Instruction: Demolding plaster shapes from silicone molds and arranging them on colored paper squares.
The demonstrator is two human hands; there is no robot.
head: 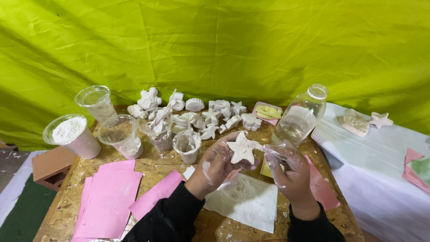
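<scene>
White star-shaped plaster cast (242, 148) sits upright in left hand (218, 165), pinched at its left points, above the tabletop (161, 166); right hand (291, 172) just beside, fingertips (270, 149) closed on the star's right-pointing arm

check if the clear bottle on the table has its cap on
No, the clear bottle stands with its mouth open and no cap on it, behind the right hand.

Both plaster-smeared hands, left hand (218, 162) and right hand (291, 172), hold a white plaster star (242, 148) above the wooden table (170, 163), near a clear bottle (301, 117).
</scene>
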